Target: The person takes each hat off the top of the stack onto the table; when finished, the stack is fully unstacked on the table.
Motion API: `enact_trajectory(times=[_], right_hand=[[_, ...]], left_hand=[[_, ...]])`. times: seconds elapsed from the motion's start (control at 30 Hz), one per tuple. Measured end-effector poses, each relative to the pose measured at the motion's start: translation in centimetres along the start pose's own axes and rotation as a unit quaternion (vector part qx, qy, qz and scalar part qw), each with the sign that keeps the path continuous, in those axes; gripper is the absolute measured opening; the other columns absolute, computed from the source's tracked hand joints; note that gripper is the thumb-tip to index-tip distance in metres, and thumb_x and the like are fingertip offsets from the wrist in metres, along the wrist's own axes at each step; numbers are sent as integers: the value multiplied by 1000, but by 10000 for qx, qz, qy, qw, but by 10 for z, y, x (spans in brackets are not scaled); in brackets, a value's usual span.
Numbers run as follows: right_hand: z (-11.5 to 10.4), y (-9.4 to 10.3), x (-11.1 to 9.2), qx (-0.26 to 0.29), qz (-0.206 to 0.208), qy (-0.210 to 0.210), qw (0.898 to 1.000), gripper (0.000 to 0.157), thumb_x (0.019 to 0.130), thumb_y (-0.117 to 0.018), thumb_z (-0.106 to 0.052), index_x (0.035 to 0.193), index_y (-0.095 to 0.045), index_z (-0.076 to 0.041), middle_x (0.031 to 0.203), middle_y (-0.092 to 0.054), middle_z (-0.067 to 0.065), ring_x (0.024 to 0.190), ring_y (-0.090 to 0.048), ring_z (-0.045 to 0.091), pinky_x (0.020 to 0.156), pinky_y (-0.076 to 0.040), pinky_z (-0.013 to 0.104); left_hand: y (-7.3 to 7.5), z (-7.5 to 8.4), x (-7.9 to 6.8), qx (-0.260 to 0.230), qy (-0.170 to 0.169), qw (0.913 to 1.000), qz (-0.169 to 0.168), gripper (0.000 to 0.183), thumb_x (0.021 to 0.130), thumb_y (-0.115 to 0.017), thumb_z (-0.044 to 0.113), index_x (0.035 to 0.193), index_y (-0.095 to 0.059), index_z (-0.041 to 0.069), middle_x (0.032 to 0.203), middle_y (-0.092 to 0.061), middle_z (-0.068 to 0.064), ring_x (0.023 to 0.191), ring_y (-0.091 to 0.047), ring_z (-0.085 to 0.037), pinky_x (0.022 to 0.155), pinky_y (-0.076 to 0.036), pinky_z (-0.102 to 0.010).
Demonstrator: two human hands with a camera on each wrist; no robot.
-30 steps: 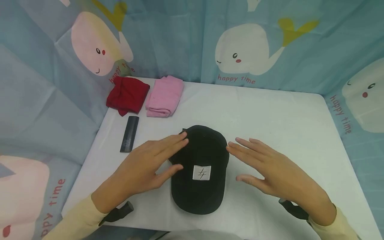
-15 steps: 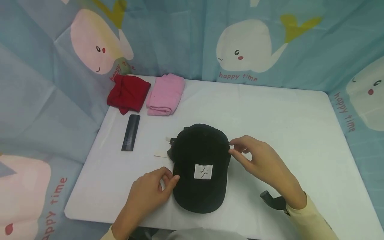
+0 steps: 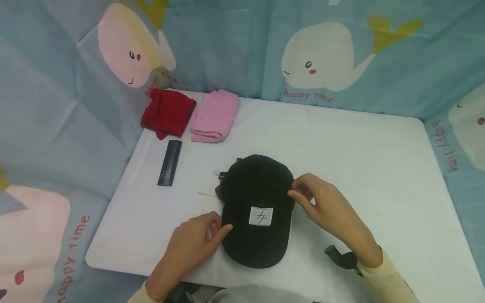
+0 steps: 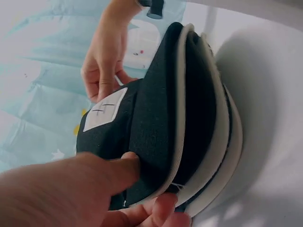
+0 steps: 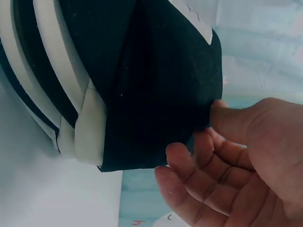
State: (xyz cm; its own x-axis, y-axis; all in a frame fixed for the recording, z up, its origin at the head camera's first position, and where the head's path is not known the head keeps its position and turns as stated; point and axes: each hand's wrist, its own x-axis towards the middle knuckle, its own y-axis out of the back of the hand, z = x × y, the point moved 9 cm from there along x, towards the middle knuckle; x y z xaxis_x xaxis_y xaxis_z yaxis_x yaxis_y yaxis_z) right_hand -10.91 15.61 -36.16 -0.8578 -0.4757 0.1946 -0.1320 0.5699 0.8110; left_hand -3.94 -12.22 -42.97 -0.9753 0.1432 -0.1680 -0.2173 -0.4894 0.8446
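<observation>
A black baseball cap (image 3: 261, 244) with a white square patch (image 3: 260, 216) tops a stack of nested caps. Beneath its brim, more brims with pale edges (image 4: 208, 118) show in the left wrist view. My left hand (image 3: 195, 240) pinches the left side of the top brim near the crown, thumb above and fingers below. On the opposite side, my right hand (image 3: 322, 204) pinches the lower edge of the crown, its thumb (image 5: 232, 123) against the black fabric. Pale straps or tags (image 3: 207, 193) stick out on the stack's left.
A folded red cloth (image 3: 168, 112) and a folded pink cloth (image 3: 214, 117) lie at the back left of the white table (image 3: 360, 160). In front of the red one lies a flat dark case (image 3: 169, 163). A whale-print curtain (image 3: 235, 46) borders the table.
Both hands hovered with fingers straight beside the cap; they have come in and pinched it, left at the brim, right at the crown. The head view has shifted slightly.
</observation>
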Motion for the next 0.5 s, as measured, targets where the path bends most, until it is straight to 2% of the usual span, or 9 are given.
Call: enact_trajectory(times=[0.17, 0.33, 0.5], right_hand=[[-6, 1, -1, -151, 205, 242, 9994, 18, 95, -81, -14, 103, -65, -15, 94, -68, -11, 76, -62, 3, 63, -52, 25], [-9, 1, -2, -283, 362, 327, 9984, 19, 94, -81, -11, 101, -64, -16, 92, -66, -11, 75, -61, 3, 63, -54, 28], [-10, 1, -2, -325, 477, 409, 9975, 16, 96, -78, -10, 105, -66, -14, 92, -65, -8, 74, -60, 5, 63, -56, 31]], left_hand=[[5, 5, -3, 339, -135, 9990, 265, 36, 94, -73, 62, 81, -62, 30, 63, -47, 21, 52, -41, -2, 47, -35, -27], [5, 7, -3, 316, -186, 9989, 302, 35, 95, -74, 58, 83, -62, 27, 63, -46, 20, 52, -41, -2, 47, -36, -26], [5, 8, -3, 316, -219, 9987, 333, 35, 95, -75, 55, 83, -59, 26, 62, -45, 19, 51, -41, -2, 46, -35, -26]])
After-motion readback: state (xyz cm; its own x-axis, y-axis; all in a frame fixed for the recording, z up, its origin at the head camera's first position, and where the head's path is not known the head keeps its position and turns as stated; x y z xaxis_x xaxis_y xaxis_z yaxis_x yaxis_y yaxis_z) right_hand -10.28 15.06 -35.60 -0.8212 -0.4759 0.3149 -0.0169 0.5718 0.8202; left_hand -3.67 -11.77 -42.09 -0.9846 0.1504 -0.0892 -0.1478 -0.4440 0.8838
